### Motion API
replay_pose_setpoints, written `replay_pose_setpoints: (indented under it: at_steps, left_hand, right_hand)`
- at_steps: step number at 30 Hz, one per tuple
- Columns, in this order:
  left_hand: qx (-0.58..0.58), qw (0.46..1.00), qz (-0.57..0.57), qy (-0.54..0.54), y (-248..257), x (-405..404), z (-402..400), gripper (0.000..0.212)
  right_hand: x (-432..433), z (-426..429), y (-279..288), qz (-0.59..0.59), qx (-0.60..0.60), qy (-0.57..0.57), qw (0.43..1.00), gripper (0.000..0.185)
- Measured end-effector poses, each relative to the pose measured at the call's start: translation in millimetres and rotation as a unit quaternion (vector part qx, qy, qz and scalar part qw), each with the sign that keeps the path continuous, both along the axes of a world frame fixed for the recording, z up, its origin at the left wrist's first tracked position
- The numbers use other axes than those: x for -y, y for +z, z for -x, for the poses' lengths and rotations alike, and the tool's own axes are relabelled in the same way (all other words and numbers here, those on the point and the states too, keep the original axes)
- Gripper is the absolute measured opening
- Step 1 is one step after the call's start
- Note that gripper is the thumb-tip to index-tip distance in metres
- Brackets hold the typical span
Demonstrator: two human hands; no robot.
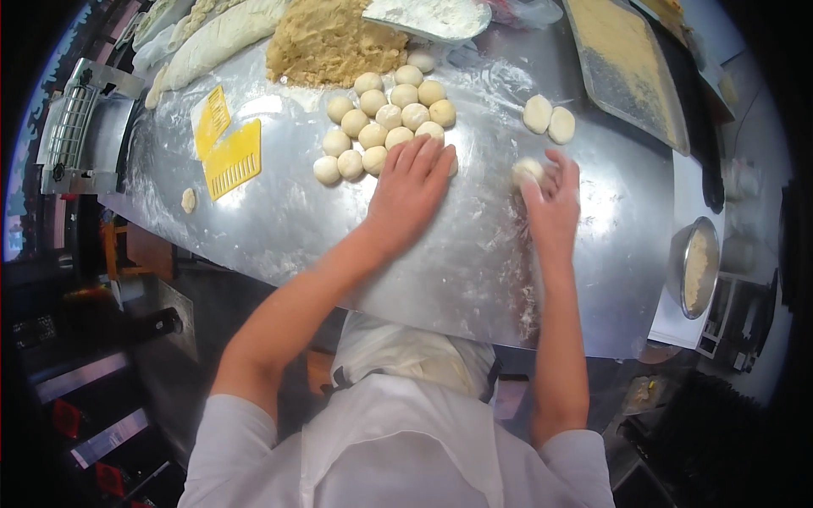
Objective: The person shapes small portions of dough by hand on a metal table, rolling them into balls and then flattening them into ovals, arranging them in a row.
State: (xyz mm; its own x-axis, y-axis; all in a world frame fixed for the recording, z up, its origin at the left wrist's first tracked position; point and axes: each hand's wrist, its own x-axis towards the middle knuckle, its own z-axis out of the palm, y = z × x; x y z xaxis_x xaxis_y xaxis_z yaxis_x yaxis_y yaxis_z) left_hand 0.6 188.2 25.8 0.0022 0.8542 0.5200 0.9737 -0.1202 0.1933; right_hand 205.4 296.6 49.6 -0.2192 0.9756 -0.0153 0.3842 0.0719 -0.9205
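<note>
My left hand (413,178) reaches palm down over the near right edge of a cluster of round dough balls (373,135). Its fingers cover part of the cluster, so I cannot tell whether a ball is gripped beneath them. My right hand (552,190) has its thumb and fingers around a single pale dough ball (527,170), low over the steel tabletop. Just beyond it, two flattened dough pieces (549,119) lie side by side, touching.
A crumbly brown filling mound (333,44) and a flour scoop (432,19) lie at the back. Long dough (219,41) stretches at the back left, near yellow scrapers (234,159) and a roller machine (79,127). Right are a crumb-covered tray (625,70) and a metal bowl (678,263).
</note>
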Motion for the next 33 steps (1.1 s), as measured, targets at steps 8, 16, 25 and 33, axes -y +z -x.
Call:
replay_pose_setpoints:
  at_steps: [8, 16, 25, 33]
  left_hand:
    - [-0.055, 0.99, 0.036, -0.123, 16.7, -17.5, 21.3, 0.041]
    - [0.039, 0.983, 0.122, -0.134, 19.2, 68.1, -56.8, 0.062]
    - [0.185, 0.953, 0.223, -0.086, 30.2, 62.4, -64.1, 0.045]
    - [0.207, 0.964, 0.164, -0.016, 12.6, 109.4, -42.7, 0.048]
  right_hand:
    - [32.0, -61.1, 9.8, -0.142, 0.259, 0.145, 0.944, 0.04]
    - [69.0, -99.6, 4.3, -0.186, 0.275, 0.149, 0.931, 0.048]
    - [53.6, -92.0, 4.7, -0.209, 0.255, 0.223, 0.917, 0.042]
    - [83.9, -114.8, -7.0, -0.175, 0.226, 0.203, 0.937, 0.042]
